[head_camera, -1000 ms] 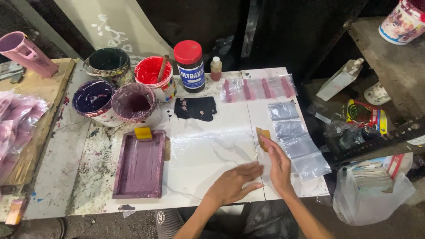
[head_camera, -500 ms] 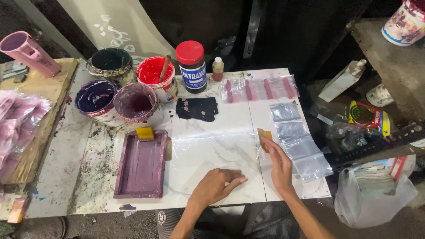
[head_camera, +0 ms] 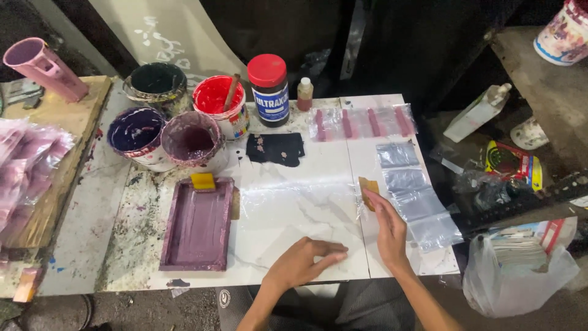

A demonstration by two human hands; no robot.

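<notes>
A clear plastic sheet (head_camera: 294, 196) is seen spread flat over the white marble-patterned board (head_camera: 318, 159), near the middle of the work surface; it is almost colourless, given away only by a glossy band of reflected light and faint creases, and its exact outline cannot be traced. The left hand (head_camera: 303, 262) is laid palm down on its near part, fingers extended and close together, with nothing gripped. The right hand (head_camera: 389, 230) is held flat and open at the sheet's right side, its fingertips touching a small brown card (head_camera: 368, 187) that lies over the seam between the two board panels; whether the card is pinched cannot be told. Just right of that hand, a column of small clear bags (head_camera: 416, 196) is laid out, running toward the board's right edge, and a row of pink-striped bags (head_camera: 364, 121) is set along the far edge. To the left, a purple tray (head_camera: 197, 227) with a yellow block (head_camera: 203, 181) is placed close beside the sheet. Paint tubs (head_camera: 184, 132), a red-lidded jar (head_camera: 268, 89) and a black patch (head_camera: 275, 148) are crowded at the far side. Bare board is left between the hands and near the front edge.
</notes>
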